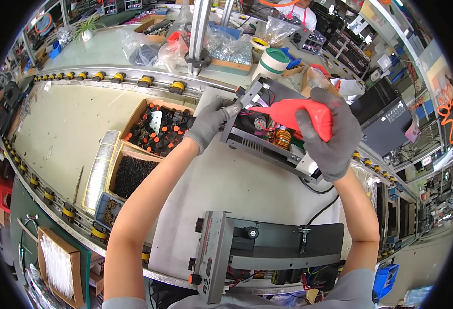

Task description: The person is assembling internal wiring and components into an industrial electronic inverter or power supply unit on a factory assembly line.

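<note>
My right hand (pixel 337 136), in a grey glove, is wrapped round a red squeeze bottle (pixel 288 112) with a thin pointed nozzle. The bottle lies tilted over an open grey metal chassis (pixel 262 152), its tip aimed left at the end panel, close to my left hand (pixel 210 123). That hand, also gloved, grips the chassis's left end. Inside the chassis show a copper-wound coil (pixel 282 138), a round dark part and some wires; the bottle and my right hand hide the rest. A second, similar device (pixel 213 255) with knobs on its front panel rests nearest me.
Left of the chassis stand a carton of black and orange knobs (pixel 159 129), a carton of small black parts (pixel 133 175) and a blue bin (pixel 108 210). Rollers (pixel 146 81) line the bench edge. Beyond the chassis is a white tub with a green lid (pixel 272 63). A black cable (pixel 321 211) crosses the bench.
</note>
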`<move>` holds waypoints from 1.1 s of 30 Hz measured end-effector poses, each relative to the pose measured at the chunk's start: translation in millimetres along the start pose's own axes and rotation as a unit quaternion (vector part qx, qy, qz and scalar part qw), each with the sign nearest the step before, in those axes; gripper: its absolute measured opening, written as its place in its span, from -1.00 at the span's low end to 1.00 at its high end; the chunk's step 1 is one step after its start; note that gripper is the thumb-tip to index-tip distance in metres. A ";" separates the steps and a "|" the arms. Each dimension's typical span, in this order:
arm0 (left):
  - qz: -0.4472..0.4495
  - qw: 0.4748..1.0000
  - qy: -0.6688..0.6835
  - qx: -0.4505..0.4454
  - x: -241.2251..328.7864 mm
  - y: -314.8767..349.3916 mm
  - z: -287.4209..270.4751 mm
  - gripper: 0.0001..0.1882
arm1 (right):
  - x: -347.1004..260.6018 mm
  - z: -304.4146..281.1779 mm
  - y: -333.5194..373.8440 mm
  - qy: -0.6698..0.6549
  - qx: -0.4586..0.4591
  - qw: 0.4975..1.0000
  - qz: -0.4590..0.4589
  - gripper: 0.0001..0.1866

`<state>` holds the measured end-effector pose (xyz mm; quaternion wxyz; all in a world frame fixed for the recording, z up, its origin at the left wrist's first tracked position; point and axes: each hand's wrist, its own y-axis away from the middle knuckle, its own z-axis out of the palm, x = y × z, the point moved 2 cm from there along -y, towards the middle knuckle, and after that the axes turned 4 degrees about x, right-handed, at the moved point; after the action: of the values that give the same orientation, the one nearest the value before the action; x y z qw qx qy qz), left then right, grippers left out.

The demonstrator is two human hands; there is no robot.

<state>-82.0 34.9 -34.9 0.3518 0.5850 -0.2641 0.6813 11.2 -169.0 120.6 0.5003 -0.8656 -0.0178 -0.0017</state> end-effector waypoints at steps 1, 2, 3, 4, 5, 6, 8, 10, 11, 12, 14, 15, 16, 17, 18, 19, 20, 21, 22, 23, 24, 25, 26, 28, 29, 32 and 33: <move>-0.001 1.000 -0.001 0.001 0.3 -0.7 0.6 -0.46 | 0.2 2.2 -0.4 -0.013 0.002 1.000 -0.013 -0.66; -0.002 1.000 -0.002 0.003 0.4 -1.0 1.0 -0.46 | 1.1 5.1 -0.6 -0.017 -0.010 1.000 -0.010 -0.66; -0.005 1.000 -0.003 0.010 0.3 -1.2 1.0 -0.47 | 1.3 6.9 0.0 -0.014 -0.007 1.000 -0.018 -0.66; -0.008 1.000 -0.004 0.009 0.1 -1.2 1.4 -0.50 | 2.0 9.3 0.7 -0.001 -0.018 1.000 -0.011 -0.66; -0.011 1.000 -0.006 0.011 -0.3 -1.1 1.6 -0.52 | 2.7 11.3 1.5 0.012 -0.030 0.999 -0.003 -0.66; -0.016 1.000 -0.006 0.012 -0.9 -1.0 1.9 -0.55 | 2.9 12.3 2.0 0.016 -0.026 0.999 -0.008 -0.66; -0.009 1.000 0.001 0.010 -1.3 -0.7 2.4 -0.55 | 3.2 13.2 2.5 0.026 -0.019 0.999 -0.016 -0.66; -0.007 1.000 0.005 0.008 -1.6 -0.6 2.9 -0.55 | 3.7 12.5 2.5 0.025 -0.014 0.999 -0.015 -0.66; -0.007 1.000 0.005 0.009 -1.5 -0.7 3.1 -0.55 | 3.9 12.1 2.4 0.024 -0.011 1.000 -0.015 -0.66; -0.003 1.000 0.007 0.007 -1.2 -0.7 3.1 -0.55 | 4.4 11.8 2.2 0.023 -0.011 1.000 -0.010 -0.66; -0.005 1.000 0.002 0.008 -0.8 -0.6 2.8 -0.55 | 4.8 11.2 2.4 0.019 -0.007 1.000 -0.010 -0.65; -0.004 1.000 0.000 0.006 -0.5 -0.5 2.5 -0.55 | 5.5 11.2 2.4 0.019 -0.010 1.000 -0.006 -0.65; -0.004 1.000 0.003 0.002 -0.1 -0.3 2.3 -0.52 | 5.7 11.1 2.4 0.017 -0.008 1.000 -0.012 -0.65; -0.004 1.000 0.006 -0.002 0.2 0.1 1.9 -0.49 | 6.0 10.8 2.5 0.015 -0.007 1.000 -0.018 -0.65; -0.004 1.000 0.009 -0.004 0.5 0.5 1.5 -0.46 | 6.5 10.7 2.6 0.023 -0.011 1.000 -0.018 -0.66; -0.005 1.000 0.007 -0.004 0.7 1.1 1.2 -0.46 | 6.8 10.4 2.8 0.031 -0.015 0.999 -0.018 -0.66; -0.005 1.000 0.005 -0.001 0.7 1.8 0.8 -0.46 | 7.1 9.5 2.9 0.040 -0.019 0.999 -0.018 -0.67; -0.005 1.000 0.003 0.002 0.9 2.3 0.5 -0.46 | 7.1 8.4 2.8 0.049 -0.020 0.998 -0.024 -0.67; -0.005 1.000 0.002 0.001 0.9 3.1 0.5 -0.47 | 7.0 6.7 2.8 0.058 -0.022 0.998 -0.030 -0.68; -0.004 1.000 0.002 0.000 0.9 3.9 0.4 -0.47 | 6.8 4.8 2.7 0.067 -0.025 0.997 -0.037 -0.68; -0.004 1.000 0.002 -0.002 0.7 4.7 0.5 -0.47 | 7.5 1.9 2.7 0.053 -0.017 0.998 -0.018 -0.68; -0.005 1.000 0.001 0.000 0.6 5.5 0.4 -0.48 | 8.3 -1.7 2.7 0.038 -0.009 0.999 0.000 -0.68; -0.006 1.000 0.001 0.003 0.3 6.4 0.4 -0.48 | 9.1 -4.5 2.7 0.023 -0.001 1.000 0.018 -0.68; -0.008 1.000 0.002 0.004 0.2 7.6 0.5 -0.49 | 9.6 -8.4 2.5 0.021 0.012 1.000 0.016 -0.68; -0.009 1.000 0.004 0.003 0.3 8.0 0.7 -0.49 | 9.8 -9.2 2.5 0.020 0.019 0.999 0.016 -0.67; -0.012 1.000 0.005 0.001 0.8 8.1 1.5 -0.51 | 10.5 -5.0 1.7 0.039 0.004 0.999 0.007 -0.67; -0.013 1.000 0.006 0.002 1.0 8.0 1.6 -0.51 | 10.5 -3.3 1.4 0.034 0.006 0.999 0.007 -0.67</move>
<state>-87.4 28.9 -33.2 0.3606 0.5854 -0.2530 0.6806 21.8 -172.2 121.3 0.5059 -0.8621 0.0047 -0.0272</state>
